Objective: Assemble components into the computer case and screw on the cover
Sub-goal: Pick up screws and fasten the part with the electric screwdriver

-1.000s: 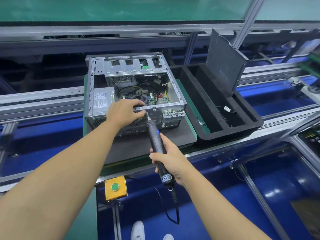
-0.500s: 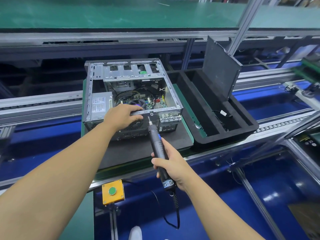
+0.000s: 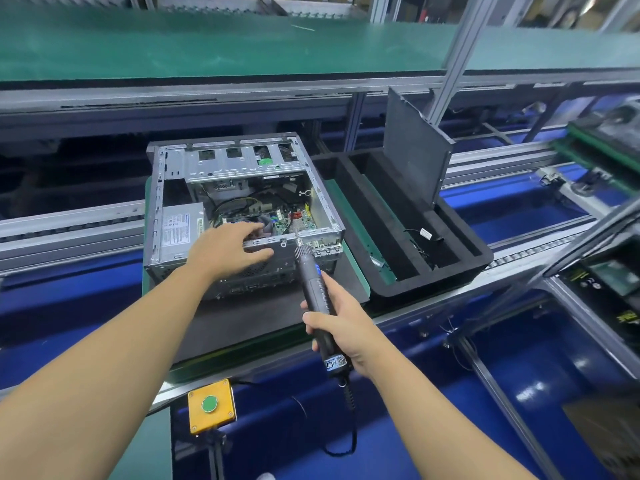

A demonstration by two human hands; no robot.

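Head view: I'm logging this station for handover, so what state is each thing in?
Computer case: cover off, insides exposed.
Screwdriver: held, tip at the case's near rail.
Right hand: grips the screwdriver.
Left hand: fingers straight over the near rail, holding nothing.
Foam tray: open, a cable inside.
Dark panel: stands tilted in the tray.

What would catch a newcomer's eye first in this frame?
The open computer case sits mid-frame, wiring and board exposed. The right hand holds a screwdriver with its tip at the case's near rim, the left hand resting beside it. A black foam tray lies to the right.
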